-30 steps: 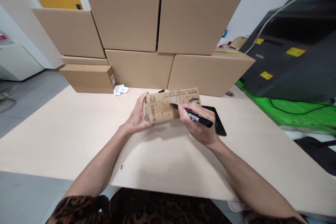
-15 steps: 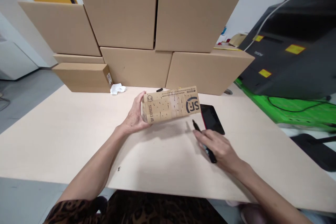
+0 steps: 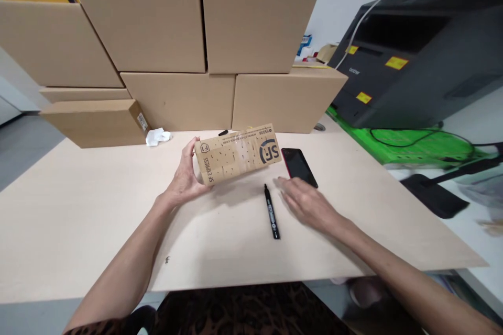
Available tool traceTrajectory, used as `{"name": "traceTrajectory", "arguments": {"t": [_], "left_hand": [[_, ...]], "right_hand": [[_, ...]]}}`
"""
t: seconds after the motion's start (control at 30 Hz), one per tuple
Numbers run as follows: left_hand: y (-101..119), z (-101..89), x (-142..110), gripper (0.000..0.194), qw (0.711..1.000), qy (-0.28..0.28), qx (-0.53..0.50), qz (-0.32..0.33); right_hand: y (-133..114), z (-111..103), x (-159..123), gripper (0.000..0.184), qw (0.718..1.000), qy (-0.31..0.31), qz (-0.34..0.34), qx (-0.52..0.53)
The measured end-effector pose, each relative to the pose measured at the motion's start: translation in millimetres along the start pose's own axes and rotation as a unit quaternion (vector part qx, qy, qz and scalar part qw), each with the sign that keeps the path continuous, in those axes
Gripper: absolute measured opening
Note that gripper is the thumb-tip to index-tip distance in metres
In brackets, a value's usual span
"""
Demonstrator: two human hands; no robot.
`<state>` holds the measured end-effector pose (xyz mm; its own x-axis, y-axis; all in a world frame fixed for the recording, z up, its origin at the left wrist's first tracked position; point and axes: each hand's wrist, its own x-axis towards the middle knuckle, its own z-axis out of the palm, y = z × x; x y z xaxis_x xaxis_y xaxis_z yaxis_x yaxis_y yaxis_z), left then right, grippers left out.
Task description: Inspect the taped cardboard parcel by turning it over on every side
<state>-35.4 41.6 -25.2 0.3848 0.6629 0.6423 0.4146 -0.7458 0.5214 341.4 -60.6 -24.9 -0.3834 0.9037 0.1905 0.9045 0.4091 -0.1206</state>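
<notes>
My left hand grips the left end of a small SF Express cardboard box, tilted above the table, with short dark marks scattered over its printed face. A black marker, its tip bare, lies on the table below the box. To the right of it, my right hand is empty, low over the table, with its fingers stretched out and slightly blurred. Just beyond those fingers lies a dark phone with a red edge. A small black piece, perhaps the marker's cap, shows behind the box.
Large cardboard boxes are stacked along the table's back. A flatter box stands at the left, beside crumpled white paper. On the right, a dark Brother printer sits beyond the table edge, near a black stand base.
My right hand has drawn away from the box and let go of the marker, which now lies on the table. My left hand still holds the box. The view has turned right.
</notes>
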Motion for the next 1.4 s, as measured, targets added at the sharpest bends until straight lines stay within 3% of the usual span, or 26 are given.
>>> {"name": "traceTrajectory", "arguments": {"t": [0.03, 0.1, 0.17, 0.3, 0.47, 0.57, 0.73, 0.8, 1.03, 1.13, 1.17, 1.33, 1.4], "left_hand": [[0, 0.0, 0, 0.135, 1.0, -0.004, -0.002, -0.003], [1, 0.0, 0, 0.134, 1.0, -0.008, -0.004, -0.01], [1, 0.2, 0, 0.133, 1.0, -0.008, -0.005, -0.014], [2, -0.1, 0, 0.131, 1.0, -0.012, -0.004, -0.013], [3, -1.2, 0, 0.13, 1.0, -0.022, 0.003, -0.019], [2, -0.9, 1, 0.13, 1.0, -0.022, 0.002, -0.014], [2, -1.0, 2, 0.133, 1.0, -0.019, 0.0, -0.007], [2, -1.2, 2, 0.133, 1.0, -0.02, -0.003, -0.007], [0, -0.5, 0, 0.136, 1.0, -0.021, -0.002, -0.015], [0, -0.8, 0, 0.136, 1.0, -0.018, -0.002, -0.008], [0, -0.8, 0, 0.137, 1.0, -0.016, -0.002, -0.005], [-1, -0.2, 0, 0.136, 1.0, -0.01, 0.001, -0.002], [0, -0.3, 0, 0.136, 1.0, -0.016, 0.001, 0.002]], "right_hand": [[6, -3, 5, 0.047, 0.997, 0.013, 0.078, -0.026], [19, -8, 15, 0.068, 0.973, 0.016, 0.215, -0.076], [30, -11, 25, 0.088, 0.95, -0.019, 0.302, -0.078], [47, -8, 41, 0.104, 0.918, -0.087, 0.387, 0.001], [68, -2, 52, 0.131, 0.871, -0.011, 0.451, 0.197], [78, 1, 54, 0.126, 0.843, 0.035, 0.455, 0.285], [78, 8, 50, 0.073, 0.797, 0.078, 0.426, 0.421], [74, 10, 46, 0.063, 0.772, 0.11, 0.412, 0.472], [44, 5, 17, 0.071, 0.687, 0.282, 0.364, 0.563], [18, -2, 8, 0.061, 0.617, 0.398, 0.304, 0.607], [8, -5, 8, 0.057, 0.606, 0.415, 0.287, 0.615], [-43, -13, 20, 0.072, 0.587, 0.405, 0.263, 0.65], [-60, -14, 23, 0.074, 0.601, 0.372, 0.246, 0.663]]}}
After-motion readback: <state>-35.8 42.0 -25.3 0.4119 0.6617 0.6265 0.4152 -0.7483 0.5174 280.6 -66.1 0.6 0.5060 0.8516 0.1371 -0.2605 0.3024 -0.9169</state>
